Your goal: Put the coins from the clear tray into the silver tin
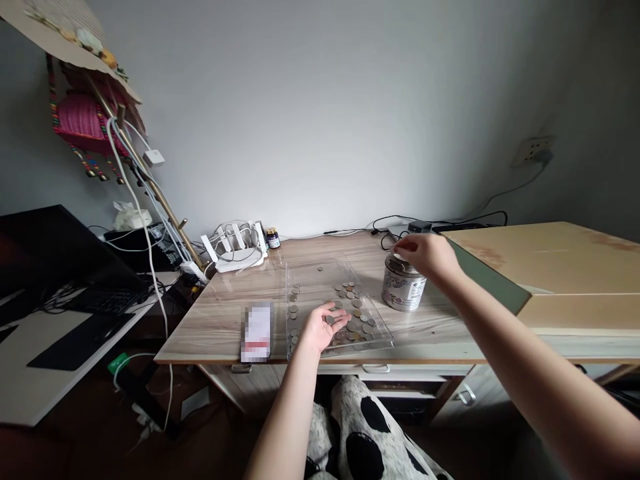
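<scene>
My left hand (324,328) is palm up with its fingers stretched out, and a coin (329,320) lies on it. Below it on the desk is a clear plastic tray (313,280) with many loose coins (357,313), thickest on its right side and some along its left edge. My right hand (425,255) pinches at the top of a round metal tin (401,290) with a printed side. A small pale piece, which looks like a coin, shows under its fingertips. The inside of the tin is hidden.
A phone-shaped blurred item (257,332) lies left of the tray. Behind are a white router (240,257) and a small dark jar (273,238). A large tan box (555,260) stands right of the tin. Black cables (395,219) run along the wall.
</scene>
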Demonstrator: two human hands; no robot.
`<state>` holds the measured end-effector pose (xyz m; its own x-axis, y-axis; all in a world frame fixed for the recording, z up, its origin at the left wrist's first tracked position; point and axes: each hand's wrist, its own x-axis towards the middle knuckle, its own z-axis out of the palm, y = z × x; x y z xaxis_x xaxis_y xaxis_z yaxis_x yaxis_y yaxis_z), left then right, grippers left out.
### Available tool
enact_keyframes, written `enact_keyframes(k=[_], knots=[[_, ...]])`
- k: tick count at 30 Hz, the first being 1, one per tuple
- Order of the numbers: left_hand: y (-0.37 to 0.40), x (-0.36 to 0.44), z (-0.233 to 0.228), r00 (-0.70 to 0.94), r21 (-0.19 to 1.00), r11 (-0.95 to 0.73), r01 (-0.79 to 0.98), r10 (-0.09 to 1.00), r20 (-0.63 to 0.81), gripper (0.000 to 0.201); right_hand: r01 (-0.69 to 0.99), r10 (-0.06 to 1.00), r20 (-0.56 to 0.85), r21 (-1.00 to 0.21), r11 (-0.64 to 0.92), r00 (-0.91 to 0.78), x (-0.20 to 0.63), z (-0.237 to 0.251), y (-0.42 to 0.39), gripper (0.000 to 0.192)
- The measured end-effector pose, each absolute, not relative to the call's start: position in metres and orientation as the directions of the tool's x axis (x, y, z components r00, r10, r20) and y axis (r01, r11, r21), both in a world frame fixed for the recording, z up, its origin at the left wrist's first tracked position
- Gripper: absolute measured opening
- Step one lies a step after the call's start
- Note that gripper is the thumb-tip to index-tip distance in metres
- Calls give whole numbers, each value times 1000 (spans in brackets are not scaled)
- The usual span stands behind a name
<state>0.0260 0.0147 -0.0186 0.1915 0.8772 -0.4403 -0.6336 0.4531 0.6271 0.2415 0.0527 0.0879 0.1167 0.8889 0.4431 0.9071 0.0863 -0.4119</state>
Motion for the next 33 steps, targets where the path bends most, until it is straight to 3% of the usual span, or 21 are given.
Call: enact_keyframes(k=[3, 6, 9, 11, 13, 16, 25, 29, 33], knots=[[15, 26, -17, 164, 616, 453, -644, 869, -467, 36, 967, 917, 359, -240, -86, 171, 264, 97, 61, 17], [16, 26, -17, 154, 621, 447, -644, 870, -468, 34, 983, 938, 315, -152, -104, 148, 265, 95, 61, 19], [17, 24, -18, 149, 601, 440, -667, 869, -471, 29, 986, 858, 508, -168, 10, 78, 243, 85, 48, 27], [16, 24, -18, 154, 581, 433, -690, 871, -466, 28, 964, 813, 581, -196, 182, -36, 217, 73, 34, 29], [16, 23, -17, 160, 566, 427, -705, 873, -460, 30, 898, 844, 481, -223, 379, -237, 188, 54, 20, 27], [15, 24, -15, 138, 560, 407, -722, 877, -460, 30, 794, 807, 326, -210, 570, -493, 152, 25, 6, 24], [18, 21, -19, 116, 571, 399, -717, 877, -467, 39, 735, 758, 363, -232, 637, -543, 132, -9, -4, 26], [16, 21, -20, 178, 559, 395, -729, 898, -403, 37, 810, 786, 516, -263, 524, -341, 162, 24, 2, 28], [15, 22, -19, 191, 586, 395, -708, 905, -380, 36, 935, 812, 573, -338, 105, 116, 216, 73, 31, 27]])
